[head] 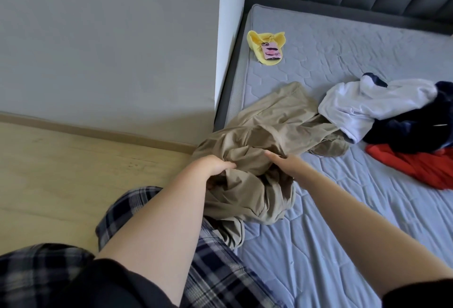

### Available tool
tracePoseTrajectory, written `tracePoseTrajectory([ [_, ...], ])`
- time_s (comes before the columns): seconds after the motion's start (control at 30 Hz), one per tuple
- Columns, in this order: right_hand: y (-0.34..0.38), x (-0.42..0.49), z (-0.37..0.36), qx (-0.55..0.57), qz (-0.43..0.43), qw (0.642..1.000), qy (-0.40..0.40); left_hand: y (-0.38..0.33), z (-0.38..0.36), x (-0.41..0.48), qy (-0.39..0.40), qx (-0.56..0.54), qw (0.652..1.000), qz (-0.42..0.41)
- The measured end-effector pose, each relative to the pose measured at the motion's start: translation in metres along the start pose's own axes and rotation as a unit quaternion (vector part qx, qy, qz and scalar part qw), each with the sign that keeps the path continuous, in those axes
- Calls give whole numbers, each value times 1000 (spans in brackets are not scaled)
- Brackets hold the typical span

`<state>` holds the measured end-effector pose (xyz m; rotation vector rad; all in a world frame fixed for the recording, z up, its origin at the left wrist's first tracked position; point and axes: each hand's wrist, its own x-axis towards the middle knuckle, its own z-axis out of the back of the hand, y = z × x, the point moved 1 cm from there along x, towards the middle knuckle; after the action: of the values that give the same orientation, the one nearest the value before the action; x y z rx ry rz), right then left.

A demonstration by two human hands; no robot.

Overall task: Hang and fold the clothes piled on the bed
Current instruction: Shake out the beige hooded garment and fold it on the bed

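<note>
Head view, looking down at a bed edge. Left hand just left of centre, fingers curled tight into a bunch of a crumpled khaki garment of thin woven cloth. Right hand close by at 3 o'clock from it, thumb laid along the top of a fold, other fingers buried under the cloth and unseen; most likely pinching that fold.

Step in hand, by the look of it: untangling the khaki garment before folding or hanging. To do it well:
- Feel for a waistband, collar or hem first, not the bunched middle.
- Slide both grips apart to matching corners.
- Lift and shake once to clear the twist.
- Lay flat on the bare stretch of quilted grey mattress toward 5 o'clock, well apart from the other clothes.

Khaki garment: dull sand colour, soft, deeply creased, knotted up between the two hands. Far end stretched toward 12 o'clock on the mattress. Near end spilling over the bed edge toward 6 o'clock, against dark plaid trousers. One part trailing toward 3 o'clock, tucked under a rumpled white garment. Kind of garment impossible to tell.

Further toward 3 o'clock, a dark navy garment and a red garment, both heaped and unfolded.
</note>
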<state>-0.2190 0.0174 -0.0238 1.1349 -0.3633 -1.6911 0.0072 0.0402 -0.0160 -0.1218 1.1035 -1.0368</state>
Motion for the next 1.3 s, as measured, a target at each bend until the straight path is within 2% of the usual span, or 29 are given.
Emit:
tracePoseTrajectory([
  [0.03,-11,0,1,2,-33,999,14,1,-2,-2,16,34,999,-4],
  [0.07,-22,-2,2,11,-69,995,68,2,-3,-2,14,72,997,-9],
  [0.1,-32,-5,1,23,-103,982,155,1,-4,-2,1,94,995,-16],
  [0.13,-38,-10,1,34,-115,967,224,-1,-4,-3,-21,85,996,-26],
  [0.17,-40,-14,1,63,-106,959,257,-3,-4,-3,-45,33,998,-38],
  [0.2,-38,-15,2,98,-87,960,247,-7,-2,-2,-68,-65,994,-50],
  [0.23,-33,-15,5,147,-62,967,199,-11,1,0,-91,-200,974,-56],
  [0.27,-26,-12,10,202,-38,971,122,-13,7,2,-107,-347,930,-52],
  [0.33,-12,-5,24,331,-4,943,-34,-11,21,6,-131,-575,807,-22],
  [0.37,-7,0,34,393,-7,916,-84,-7,28,7,-151,-634,758,-3],
  [0.4,-2,2,42,454,-17,884,-112,-3,34,7,-176,-665,726,13],
  [0.43,0,2,49,500,-26,858,-118,1,38,8,-194,-681,705,24],
  [0.47,1,4,55,528,-31,842,-104,4,40,9,-199,-686,700,27],
  [0.5,3,3,57,540,-34,837,-85,4,39,10,-187,-680,708,28],
  [0.53,5,2,56,522,-38,850,-59,3,37,11,-164,-666,727,32],
  [0.63,4,1,35,384,-64,920,35,-4,27,6,-105,-607,786,47],
  [0.7,3,2,15,309,-72,946,71,-10,23,3,-86,-569,816,53],
  [0.77,5,2,0,228,-55,971,42,-13,21,0,-62,-544,835,47],
  [0.83,7,4,-7,90,-11,996,1,-15,21,-2,-49,-537,841,37],
  [0.87,10,3,-9,38,0,999,-8,-14,22,-2,-51,-529,846,39],
  [0.9,11,4,-11,31,3,999,-14,-12,23,-2,-61,-515,854,49],
  [0.97,15,2,-10,120,10,992,-28,-7,27,1,-129,-475,868,70],
  [1.03,20,5,-2,226,35,969,-95,-3,32,5,-206,-429,878,57],
  [1.07,23,5,2,255,41,959,-115,-4,32,5,-218,-405,887,48],
  [1.1,25,5,5,270,41,955,-115,-6,30,4,-199,-379,902,51],
  [1.17,28,3,5,283,23,958,-49,-13,21,-8,-98,-311,941,93],
  [1.23,26,0,0,219,4,975,35,-17,12,-14,-33,-224,969,93],
  [1.3,21,-5,-4,30,38,998,41,-17,7,-15,-66,-120,989,56],
])
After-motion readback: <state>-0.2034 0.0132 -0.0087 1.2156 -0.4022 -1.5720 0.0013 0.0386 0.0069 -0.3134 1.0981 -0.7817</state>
